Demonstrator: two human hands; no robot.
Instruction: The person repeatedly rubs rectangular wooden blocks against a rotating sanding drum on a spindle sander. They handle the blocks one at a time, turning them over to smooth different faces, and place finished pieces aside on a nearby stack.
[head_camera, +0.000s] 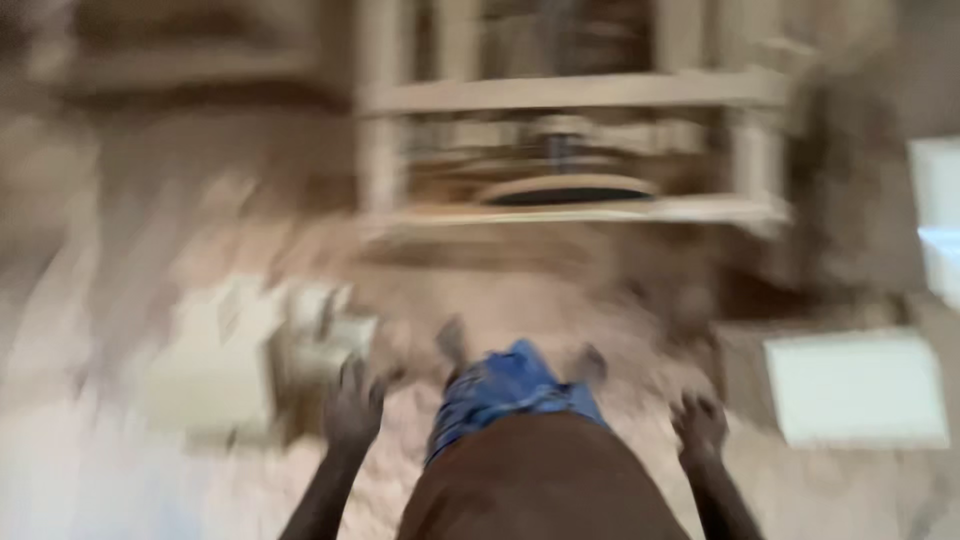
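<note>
The picture is heavily blurred by motion. My left hand (352, 408) hangs in front of me at lower centre-left, fingers spread and curled, holding nothing. My right hand (700, 425) is at lower right, fingers also apart and holding nothing. Between them I see my own body with blue patterned cloth (510, 390) and my feet on the dusty ground. Pale block-shaped things (215, 365) lie just left of my left hand.
A pale wooden frame (575, 95) with a round flat wheel (565, 190) inside stands ahead at upper centre. A flat whitish slab (855, 388) lies on the ground at right. The ground is sandy earth.
</note>
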